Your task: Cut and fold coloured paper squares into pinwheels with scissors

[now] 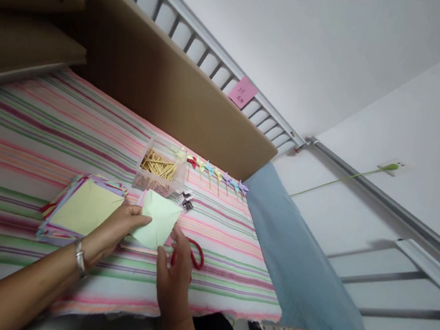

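Note:
My left hand [124, 223] pinches the left side of a light green square of paper [160, 218], thumb on top. Faint crease lines cross the paper. Pink edges peek out from behind it; I cannot tell whether they belong to a held sheet or lie on the table. My right hand [175, 276] is at the paper's lower right, thumb and fingers apart, the thumb by its bottom corner. Red-handled scissors [202, 258] lie partly hidden behind that hand. Left of my left hand sits a stack of coloured paper [87, 206], pale yellow on top.
A clear plastic box [179, 178] of thin wooden sticks stands beyond the paper. Several small paper pinwheels on sticks [218, 176] lie in a row behind it. Small metallic pieces [186, 204] rest nearby. A cardboard panel [194, 112] borders the striped cloth [232, 254].

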Action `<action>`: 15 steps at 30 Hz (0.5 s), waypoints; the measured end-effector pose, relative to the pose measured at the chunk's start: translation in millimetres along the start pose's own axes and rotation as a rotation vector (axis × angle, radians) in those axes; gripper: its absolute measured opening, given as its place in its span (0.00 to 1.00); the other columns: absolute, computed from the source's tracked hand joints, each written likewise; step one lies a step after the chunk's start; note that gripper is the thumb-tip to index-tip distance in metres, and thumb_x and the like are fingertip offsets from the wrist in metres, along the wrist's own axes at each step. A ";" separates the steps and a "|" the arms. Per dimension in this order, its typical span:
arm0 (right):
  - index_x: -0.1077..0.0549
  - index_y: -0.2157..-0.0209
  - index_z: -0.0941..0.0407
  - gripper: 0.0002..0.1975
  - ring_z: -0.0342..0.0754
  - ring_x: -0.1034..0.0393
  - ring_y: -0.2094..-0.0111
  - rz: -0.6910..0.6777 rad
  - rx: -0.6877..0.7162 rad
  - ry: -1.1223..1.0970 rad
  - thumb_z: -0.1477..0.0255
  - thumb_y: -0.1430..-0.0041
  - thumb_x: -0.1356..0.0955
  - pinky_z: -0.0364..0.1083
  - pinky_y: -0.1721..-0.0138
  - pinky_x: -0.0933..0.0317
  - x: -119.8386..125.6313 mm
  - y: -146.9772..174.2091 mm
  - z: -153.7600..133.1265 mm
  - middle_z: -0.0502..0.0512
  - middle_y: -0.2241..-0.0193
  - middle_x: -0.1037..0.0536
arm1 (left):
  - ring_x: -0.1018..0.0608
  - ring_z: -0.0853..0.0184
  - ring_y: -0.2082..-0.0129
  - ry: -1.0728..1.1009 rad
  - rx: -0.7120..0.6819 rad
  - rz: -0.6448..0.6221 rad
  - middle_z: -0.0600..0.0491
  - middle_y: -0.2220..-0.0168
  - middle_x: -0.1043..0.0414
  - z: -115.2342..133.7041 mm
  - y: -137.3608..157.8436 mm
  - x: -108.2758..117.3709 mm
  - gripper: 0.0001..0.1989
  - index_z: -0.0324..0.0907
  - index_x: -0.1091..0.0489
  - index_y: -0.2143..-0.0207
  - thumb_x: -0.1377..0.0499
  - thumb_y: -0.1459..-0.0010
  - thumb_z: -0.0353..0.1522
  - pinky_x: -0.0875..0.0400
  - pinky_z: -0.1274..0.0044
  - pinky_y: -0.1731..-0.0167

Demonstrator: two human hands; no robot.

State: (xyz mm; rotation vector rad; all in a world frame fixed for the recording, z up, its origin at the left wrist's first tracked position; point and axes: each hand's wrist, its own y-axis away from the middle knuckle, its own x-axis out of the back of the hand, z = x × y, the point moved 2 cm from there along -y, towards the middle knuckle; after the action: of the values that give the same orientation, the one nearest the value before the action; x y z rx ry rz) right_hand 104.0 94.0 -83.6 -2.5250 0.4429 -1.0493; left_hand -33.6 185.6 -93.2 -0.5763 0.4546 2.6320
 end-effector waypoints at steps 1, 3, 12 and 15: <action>0.41 0.46 0.52 0.24 0.52 0.45 0.44 -0.009 0.068 0.075 0.78 0.45 0.38 0.55 0.47 0.46 1.6 3.3 -0.8 0.59 0.46 0.38 | 0.30 0.70 0.82 0.007 0.001 -0.003 0.55 0.82 0.29 0.8 0.6 -0.6 0.10 0.37 0.30 0.78 0.38 0.58 0.36 0.40 0.80 0.80; 0.36 0.49 0.52 0.21 0.52 0.49 0.42 -0.038 0.145 0.158 0.81 0.45 0.39 0.56 0.45 0.49 3.3 6.5 -2.7 0.58 0.44 0.41 | 0.32 0.71 0.83 0.017 0.007 -0.002 0.56 0.82 0.29 1.4 1.2 -1.1 0.09 0.37 0.30 0.79 0.38 0.58 0.36 0.42 0.81 0.80; 0.29 0.63 0.54 0.12 0.54 0.48 0.43 -0.079 0.122 0.185 0.81 0.48 0.38 0.56 0.48 0.46 1.5 0.0 -10.0 0.59 0.44 0.42 | 0.29 0.70 0.80 0.020 0.007 -0.042 0.55 0.82 0.29 -2.2 -1.5 0.1 0.08 0.37 0.29 0.78 0.39 0.57 0.35 0.40 0.80 0.78; 0.30 0.62 0.54 0.12 0.54 0.49 0.42 -0.086 0.116 0.160 0.81 0.47 0.38 0.55 0.47 0.46 1.7 -1.1 -10.3 0.59 0.43 0.43 | 0.28 0.68 0.80 0.021 0.016 -0.021 0.54 0.81 0.27 -1.3 -1.3 0.7 0.10 0.37 0.28 0.76 0.38 0.59 0.36 0.38 0.79 0.77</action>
State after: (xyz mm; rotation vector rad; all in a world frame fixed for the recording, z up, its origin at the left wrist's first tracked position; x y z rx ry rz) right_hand 97.8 92.1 -75.3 -2.3866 0.3093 -1.2772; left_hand -33.2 186.5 -94.9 -0.6004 0.4728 2.6026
